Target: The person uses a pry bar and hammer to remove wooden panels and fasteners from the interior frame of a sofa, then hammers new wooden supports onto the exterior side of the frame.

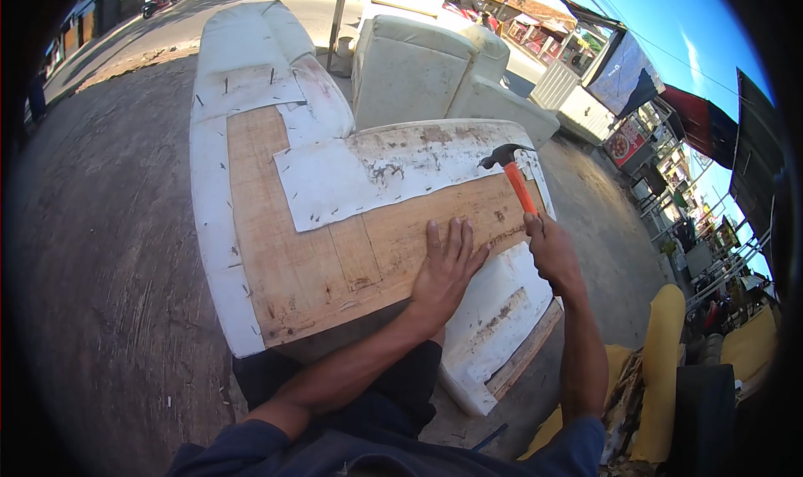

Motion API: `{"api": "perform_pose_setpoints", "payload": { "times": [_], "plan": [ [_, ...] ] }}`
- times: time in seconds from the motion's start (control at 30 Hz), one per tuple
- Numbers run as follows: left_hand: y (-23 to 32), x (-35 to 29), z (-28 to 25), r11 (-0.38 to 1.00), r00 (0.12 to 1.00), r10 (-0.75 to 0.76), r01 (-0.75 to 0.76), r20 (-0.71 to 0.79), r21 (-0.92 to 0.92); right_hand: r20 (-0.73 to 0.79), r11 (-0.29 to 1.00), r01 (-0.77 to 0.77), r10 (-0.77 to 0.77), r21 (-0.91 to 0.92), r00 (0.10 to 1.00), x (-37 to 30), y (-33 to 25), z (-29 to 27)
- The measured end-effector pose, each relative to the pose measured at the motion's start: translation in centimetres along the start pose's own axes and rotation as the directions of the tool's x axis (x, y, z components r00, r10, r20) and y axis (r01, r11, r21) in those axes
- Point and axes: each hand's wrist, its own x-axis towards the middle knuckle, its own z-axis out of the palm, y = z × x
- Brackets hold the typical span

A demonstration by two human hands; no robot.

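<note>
My right hand (550,247) grips a claw hammer (520,186) by its orange handle. Its dark head lies over the white cover near the right end of an upturned sofa frame; whether it touches the cover I cannot tell. My left hand (447,264) rests flat with spread fingers on the bare wooden panel (293,259). White upholstery fabric (326,176) is folded over the frame's edges, and several nails stick up along it. Dark stains mark the fabric near the hammer.
A white armchair (414,67) stands just beyond the frame. A smaller white padded piece (489,326) lies by my right arm. Yellow foam pieces (661,368) and scraps are at the lower right. Behind are a road, a pole (339,17) and stalls.
</note>
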Motion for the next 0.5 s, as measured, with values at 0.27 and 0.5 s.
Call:
{"api": "perform_pose_setpoints", "payload": {
  "times": [0.27, 0.5],
  "plan": [
    [0.6, -1.4, -0.4, 1.0, 1.0, -0.011, 0.011, 0.008, -0.005, -0.266, 0.988, 0.152, -0.153, -0.024, 0.952, 1.4, -3.5, -1.7],
    [1.5, -0.2, 0.5, 0.999, 0.999, -0.026, 0.025, -0.043, -0.02, -0.36, 0.583, 0.163, 0.239, 0.796, 0.902, 1.5, -4.2, -5.4]
  ]
}}
